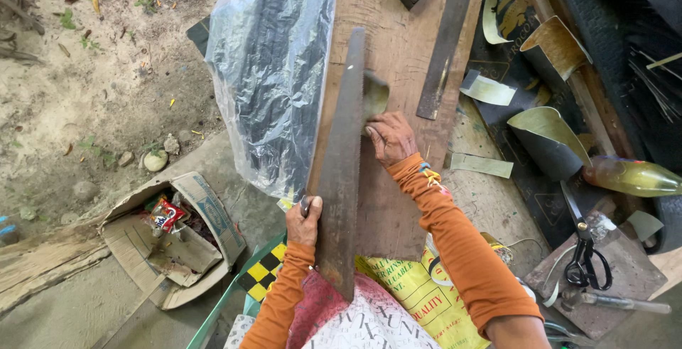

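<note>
A long, dark, rusty flat metal strip (344, 157) lies lengthwise on a wooden board (398, 43). My left hand (304, 222) is closed at the strip's near left edge, gripping a small dark tool against it. My right hand (389, 137) presses a curved piece of sheet metal (374, 95) against the strip's right side, farther up. Both arms wear orange sleeves.
A clear plastic bag over dark material (273, 72) lies left of the board. A second metal bar (447, 43) rests to the right. Cut sheet pieces (547, 132), black scissors (586, 256) and a yellowish bottle (632, 176) sit at right. An open cardboard box (167, 239) stands on the ground at left.
</note>
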